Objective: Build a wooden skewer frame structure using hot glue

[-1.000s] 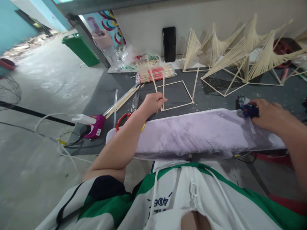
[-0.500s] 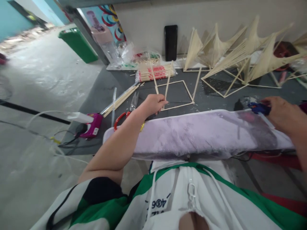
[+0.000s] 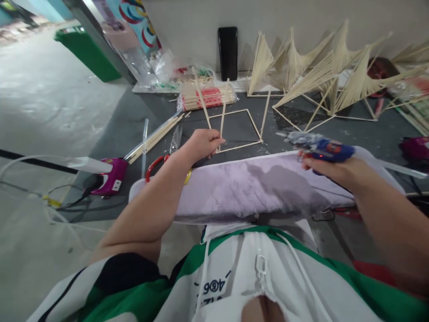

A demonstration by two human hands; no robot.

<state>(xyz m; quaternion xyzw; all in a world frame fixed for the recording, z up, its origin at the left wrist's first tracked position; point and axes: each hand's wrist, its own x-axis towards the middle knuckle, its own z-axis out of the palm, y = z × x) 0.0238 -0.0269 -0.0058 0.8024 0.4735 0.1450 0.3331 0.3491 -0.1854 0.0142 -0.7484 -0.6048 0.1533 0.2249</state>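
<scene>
My left hand pinches a thin wooden stick that stands near-upright at the near left corner of a stick frame. The frame lies flat on the grey table, with more sticks rising from other corners. In my right hand is a blue hot glue gun, its nozzle pointing left toward the frame but apart from it. A red light glows on its side, and a clear glue stick sticks out behind. Scissors with red handles lie partly hidden by my left forearm.
A lilac padded cover runs along the table's near edge. Finished string-like stick models stand at the back right. A phone leans on the wall behind bagged sticks. A purple power socket with cords sits at left.
My right hand has brought the glue gun up and left, over the padded cover, with its nozzle toward the frame. My left hand keeps its pinch on the stick. The view has shifted slightly.
</scene>
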